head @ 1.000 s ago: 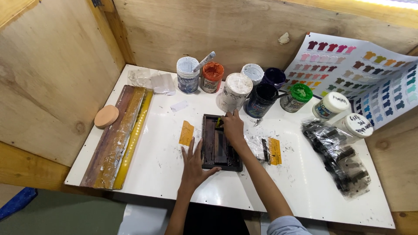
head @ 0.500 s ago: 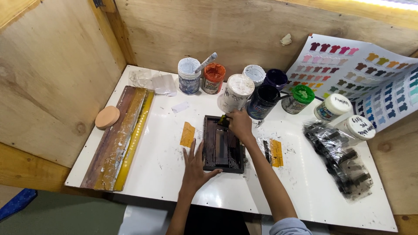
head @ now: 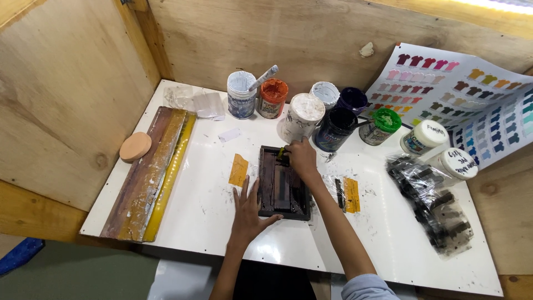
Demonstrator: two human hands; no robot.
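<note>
**Dark frame held flat, right hand working its far edge**

Dark and ink-stained, the small rectangular printing frame (head: 282, 183) lies flat near the middle of the picture on the white tabletop (head: 183, 216). Your left hand (head: 248, 210) rests just left of centre, fingers spread wide, palm on the table and thumb reaching along the frame's near left corner to steady it. Your right hand (head: 302, 157) sits at the frame's upper right corner, fingers curled narrow around something small with a yellowish tip; what it is cannot be told from this view.

By the look of things, the work is somewhere in its middle. The frame's inner surface is already coated dark, and smudges mark the table around it. A small orange-yellow slip (head: 239, 170) lies just left of the frame, and a clear-wrapped yellow-and-black piece (head: 345, 193) just right of it. Whether either is finished cannot be judged.

Above the frame, a row of ink jars runs across the upper centre: a white-lidded jar (head: 301, 115) stands nearest your right hand, with an open black jar (head: 335, 128) beside it and a green-lidded one (head: 380, 125) further right. A long wooden squeegee (head: 150, 173) lies untouched at the left.
</note>
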